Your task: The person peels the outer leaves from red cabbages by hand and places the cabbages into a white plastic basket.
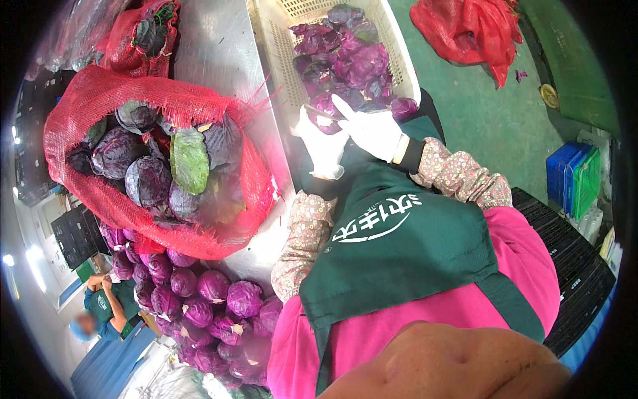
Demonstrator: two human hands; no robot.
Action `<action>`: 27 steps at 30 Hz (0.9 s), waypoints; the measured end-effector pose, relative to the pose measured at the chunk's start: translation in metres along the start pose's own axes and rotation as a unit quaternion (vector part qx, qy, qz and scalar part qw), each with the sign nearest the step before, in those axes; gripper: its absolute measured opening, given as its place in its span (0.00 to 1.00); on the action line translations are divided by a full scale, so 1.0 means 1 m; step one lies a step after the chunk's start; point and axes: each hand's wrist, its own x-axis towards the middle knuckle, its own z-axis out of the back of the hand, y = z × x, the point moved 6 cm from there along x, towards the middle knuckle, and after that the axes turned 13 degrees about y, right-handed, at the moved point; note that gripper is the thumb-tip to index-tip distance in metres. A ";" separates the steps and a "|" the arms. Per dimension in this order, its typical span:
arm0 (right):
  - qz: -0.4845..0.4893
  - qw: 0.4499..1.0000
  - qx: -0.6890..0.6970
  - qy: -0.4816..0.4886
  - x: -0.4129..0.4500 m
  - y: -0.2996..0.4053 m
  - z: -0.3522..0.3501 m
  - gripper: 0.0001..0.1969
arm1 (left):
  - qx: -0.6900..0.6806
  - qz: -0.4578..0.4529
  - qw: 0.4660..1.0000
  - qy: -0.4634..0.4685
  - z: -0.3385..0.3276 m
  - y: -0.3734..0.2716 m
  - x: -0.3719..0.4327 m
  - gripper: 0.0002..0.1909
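Note:
In front of my apron, my gloved left hand (323, 145) holds a red cabbage (326, 125) from below and the left side, mostly hidden by the hands. My gloved right hand (373, 130) is closed on a small knife (323, 113), whose thin blade lies across the cabbage towards my left thumb. The handle is hidden in the glove. Just beyond both hands, a cream perforated plastic crate (407, 60) holds loose purple cabbage leaves (366, 65). To the left, an open red mesh sack (79, 124) of untrimmed red cabbages (148, 180) rests on the metal table (214, 45).
Trimmed red cabbages (244, 298) are heaped at the lower left. Another red mesh sack (117, 45) stands behind the open one. A red mesh bundle (466, 30) lies on the green floor. Blue and green crates (573, 174) are at right. A co-worker (112, 304) is at far left.

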 end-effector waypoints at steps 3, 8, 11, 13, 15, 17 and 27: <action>0.058 0.989 0.124 -0.056 -0.003 -0.004 0.010 0.28 | 0.109 -0.086 0.987 -0.076 0.009 -0.031 -0.005 0.49; -0.053 0.774 0.629 -0.054 0.000 -0.066 0.015 0.18 | 0.021 -0.005 0.997 -0.070 0.016 -0.005 -0.006 0.54; -0.074 0.710 0.677 -0.178 0.003 -0.115 0.041 0.23 | -0.270 0.096 0.957 0.039 0.020 -0.006 -0.004 0.52; -0.047 0.674 0.722 -0.149 0.013 -0.124 0.056 0.25 | -0.510 0.119 0.850 0.054 0.025 -0.016 -0.012 0.38; -0.031 0.727 0.674 -0.128 0.019 -0.121 0.074 0.25 | -0.566 0.091 0.811 0.116 0.023 -0.023 -0.011 0.32; 0.006 0.755 0.642 -0.135 0.028 -0.103 0.077 0.29 | -0.573 0.082 0.803 0.143 0.025 -0.034 -0.010 0.31; 0.059 0.943 0.309 -0.106 -0.003 0.022 0.076 0.29 | -0.288 -0.032 0.954 0.071 0.037 -0.065 -0.011 0.43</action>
